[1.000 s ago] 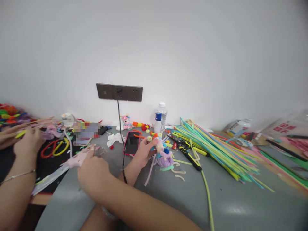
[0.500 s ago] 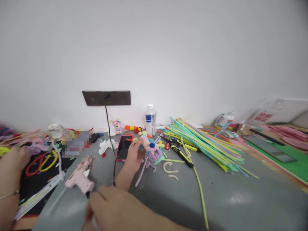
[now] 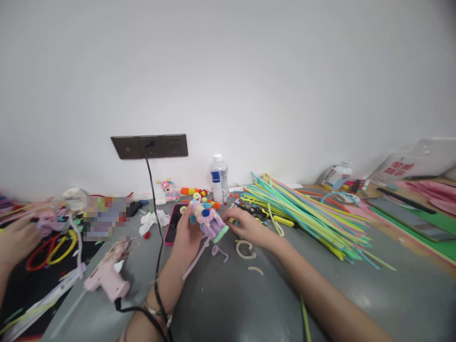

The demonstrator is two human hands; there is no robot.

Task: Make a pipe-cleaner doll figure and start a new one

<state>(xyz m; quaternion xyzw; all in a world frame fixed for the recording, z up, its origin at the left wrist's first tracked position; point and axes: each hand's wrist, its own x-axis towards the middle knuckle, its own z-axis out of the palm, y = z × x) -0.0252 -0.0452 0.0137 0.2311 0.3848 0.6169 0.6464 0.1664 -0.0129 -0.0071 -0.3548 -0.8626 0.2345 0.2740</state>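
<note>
My left hand [image 3: 188,232] is closed around a small fuzzy figure made of pipe cleaners [image 3: 210,222]. The figure is lilac with a blue spot and a mint-green lower edge, and it is tilted. Just right of it, my right hand [image 3: 245,227] reaches low over the table with curled fingers, beside small yellow-green pieces [image 3: 232,221]. Whatever its fingertips hold is too small to make out. Lilac pipe-cleaner scraps [image 3: 220,253] and a cream curl [image 3: 245,250] lie beneath the hands. A pink glue gun [image 3: 108,280] rests on the left.
A bundle of coloured pipe cleaners [image 3: 306,213] lies on the right. A bottle [image 3: 219,178] stands by the wall. The black cord [image 3: 156,209] hangs from the socket across my left forearm. Another person's hand [image 3: 19,240] is at far left, near red-and-yellow loops [image 3: 53,249].
My right hand has moved from beside the glue gun, at lower left, up and right to the small pieces near the figure. My left hand still holds the figure. The view has shifted slightly.
</note>
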